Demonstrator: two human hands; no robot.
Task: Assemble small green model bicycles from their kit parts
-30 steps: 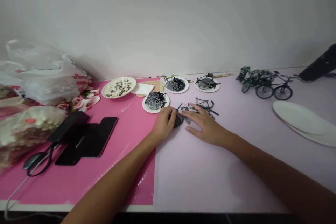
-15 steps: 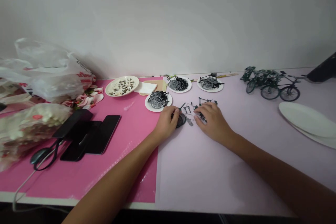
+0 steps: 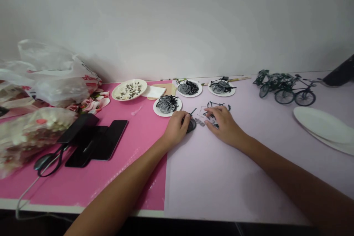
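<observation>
My left hand (image 3: 177, 127) is closed round a thin dark rod-like part (image 3: 193, 111), one end of which sticks out past the fingers. Dark toy bicycle wheels (image 3: 191, 125) lie beside its fingertips, partly covered by the hand. My right hand (image 3: 225, 125) is open, thumb and fingers apart over small dark bicycle parts (image 3: 212, 121) on the table. A toy bicycle frame (image 3: 219, 104) lies just beyond its fingers. Between the two hands rests a small grey part (image 3: 199, 122).
Three small plates hold wheels and parts: left (image 3: 157, 112), middle (image 3: 199, 92), right (image 3: 232, 92). Assembled toy bicycles (image 3: 294, 94) stand back right, near white oval plates (image 3: 323, 123). Leftward are a bowl (image 3: 114, 94), phones (image 3: 112, 140), a cable (image 3: 27, 188) and plastic bags (image 3: 52, 73).
My right hand's fingers have shifted slightly among the small parts, and the thin pieces beside them have moved. My left hand stays in nearly the same place.
</observation>
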